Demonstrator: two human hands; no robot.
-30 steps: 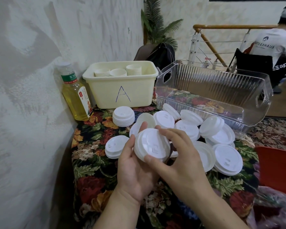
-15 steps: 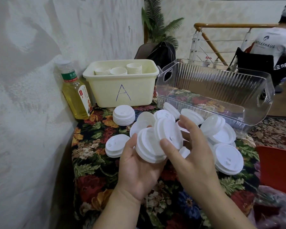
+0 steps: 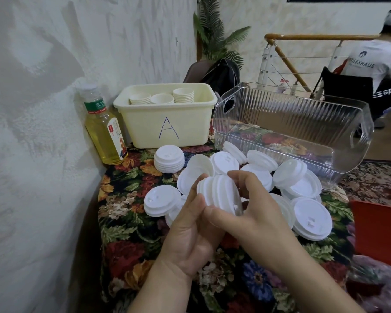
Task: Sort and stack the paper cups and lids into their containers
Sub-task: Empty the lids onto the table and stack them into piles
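Both hands hold one small stack of white lids (image 3: 215, 190) on edge above the flowered tablecloth. My left hand (image 3: 190, 227) cradles the stack from below and the left. My right hand (image 3: 251, 208) clasps it from the right, thumb under, fingers over the top. Several loose white lids (image 3: 307, 186) lie scattered behind the hands. A neat lid stack (image 3: 168, 158) stands in front of the cream tub marked A (image 3: 167, 123), which holds stacked paper cups (image 3: 183, 95). A clear ribbed bin (image 3: 303, 123) lies tipped on its side at the right.
A bottle of yellow drink (image 3: 104, 129) stands against the white wall at the left. A red container (image 3: 379, 231) sits at the table's right edge. Another person sits on a chair (image 3: 348, 86) behind the railing. A second lid stack (image 3: 161, 201) lies left of my hands.
My right hand brought another lid onto the stack in my left hand and now closes round it. The stack has turned from face-up to standing on edge.
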